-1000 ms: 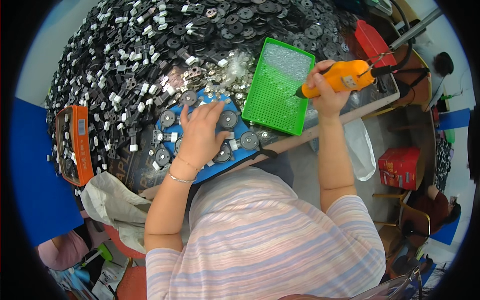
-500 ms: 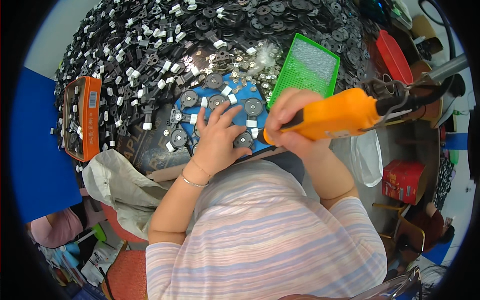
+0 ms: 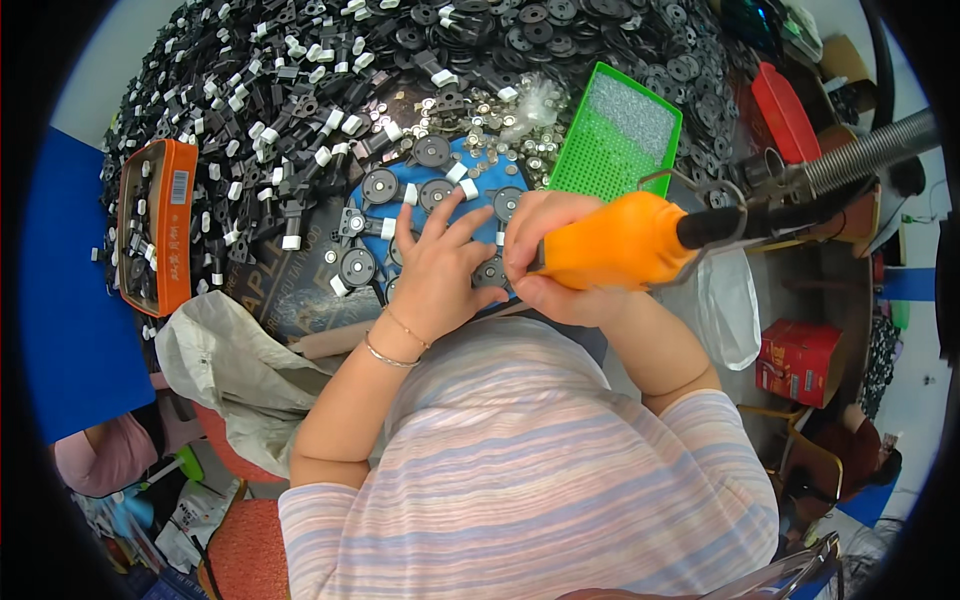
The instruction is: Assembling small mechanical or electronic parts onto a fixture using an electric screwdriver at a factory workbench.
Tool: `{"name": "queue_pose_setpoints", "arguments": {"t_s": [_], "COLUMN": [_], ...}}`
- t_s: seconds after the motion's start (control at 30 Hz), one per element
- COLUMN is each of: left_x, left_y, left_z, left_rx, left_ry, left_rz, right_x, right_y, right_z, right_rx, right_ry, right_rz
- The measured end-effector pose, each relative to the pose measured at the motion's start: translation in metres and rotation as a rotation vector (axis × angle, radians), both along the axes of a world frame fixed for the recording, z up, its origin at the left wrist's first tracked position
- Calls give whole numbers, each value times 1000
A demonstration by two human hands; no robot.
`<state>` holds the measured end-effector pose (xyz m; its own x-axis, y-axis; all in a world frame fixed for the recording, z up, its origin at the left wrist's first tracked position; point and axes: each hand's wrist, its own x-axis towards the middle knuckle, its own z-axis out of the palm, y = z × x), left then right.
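The surface [image 3: 60,330] is the largest thing; its bare blue part lies far to the left of the hands, and it is the only wide free area. Above and beyond both hands a big heap of black and white small parts [image 3: 260,90] covers almost everything up to the far edge, so there is little open room on that side. At the left border of this heap, well apart from the left hand, stands an orange box [image 3: 150,235] with more of the same parts inside. Below it, near the left forearm, a grey bag [image 3: 230,365] hangs over the near edge of the surface.

Above the right hand, just beside it, stands a green perforated tray [image 3: 625,130], tilted, with its lower corner close to the tool. To the right of the right hand a clear plastic bag [image 3: 725,310] hangs down, and further to the right and lower there is a red carton [image 3: 800,360].

Directly under both hands lies a blue fixture plate [image 3: 400,225] which carries round black discs [image 3: 358,265]; its near edge is hidden by the hands.

The right hand [image 3: 560,270] is closed around an orange power screwdriver [image 3: 620,245], whose tip end points to the left, toward the plate; the tip itself is hidden. The left hand [image 3: 440,270] is open, with fingers spread flat on the plate, touching the discs, just beside the right hand.
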<state>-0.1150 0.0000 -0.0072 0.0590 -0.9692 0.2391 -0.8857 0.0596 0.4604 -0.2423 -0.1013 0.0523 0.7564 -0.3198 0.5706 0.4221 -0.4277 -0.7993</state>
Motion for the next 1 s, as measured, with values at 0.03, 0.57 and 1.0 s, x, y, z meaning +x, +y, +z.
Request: {"name": "queue_pose_setpoints", "arguments": {"t_s": [0.03,0.57,1.0], "left_x": [0,-20,-21], "left_y": [0,0,-1], "left_z": [0,6,2], "left_rx": [6,6,52], "left_ry": [8,13,43], "left_rz": [10,63,73], "right_x": [-2,-79,-80], "right_y": [1,-98,-104], "right_z": [-3,-7,-24], "right_rx": [177,336,412], "right_ry": [38,-287,-310], "right_rz": [24,-550,-570]}}
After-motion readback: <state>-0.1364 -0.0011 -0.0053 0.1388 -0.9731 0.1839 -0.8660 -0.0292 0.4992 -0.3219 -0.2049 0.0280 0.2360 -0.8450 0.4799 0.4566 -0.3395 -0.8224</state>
